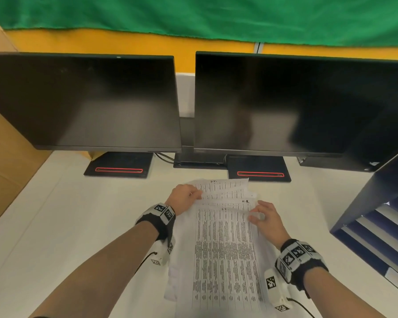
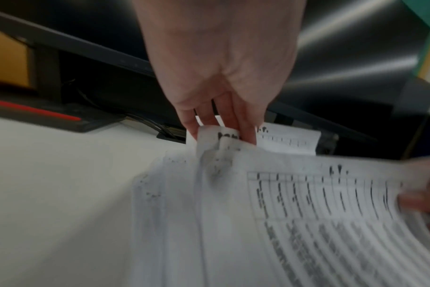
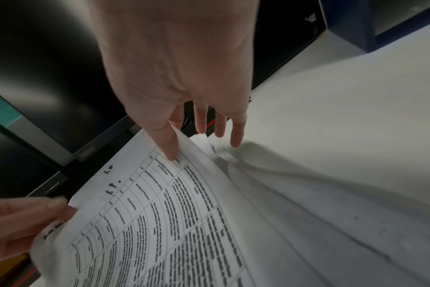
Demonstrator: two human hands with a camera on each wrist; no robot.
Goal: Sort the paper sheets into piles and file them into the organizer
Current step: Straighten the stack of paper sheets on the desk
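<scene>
Your paper sheets (image 1: 225, 249) lie in a loose stack on the white surface (image 1: 67, 226), in the near middle, just near of the two dark monitors (image 1: 83, 99); the top sheet is white and printed with a dense table of narrow columns and rows of small black text, too blurred to read, with a few handwritten black marks near its far edge; under it more sheets fan out, their far ends staggered and their left edges poking out unevenly; the topmost sheet curves upward at its far end rather than lying flat. Your left hand (image 1: 185, 198) is at the far left corner of the stack; its grip is clenched on paper, the fingers (image 2: 246, 132) curled behind a crumpled corner of a sheet that folds over them. Your right hand (image 1: 268, 220) is at the far right edge; in the right wrist view its thumb tip (image 3: 172, 153) presses on the lifted top sheet while the other fingers reach straight beyond and under the edge, relaxed and spread, so that grip is loose rather than clenched. The dark blue organizer (image 1: 377, 214) stands at the right of the surface, well apart from the stack, its slots showing pale sheet edges and a partly cut-off label at the near end.
</scene>
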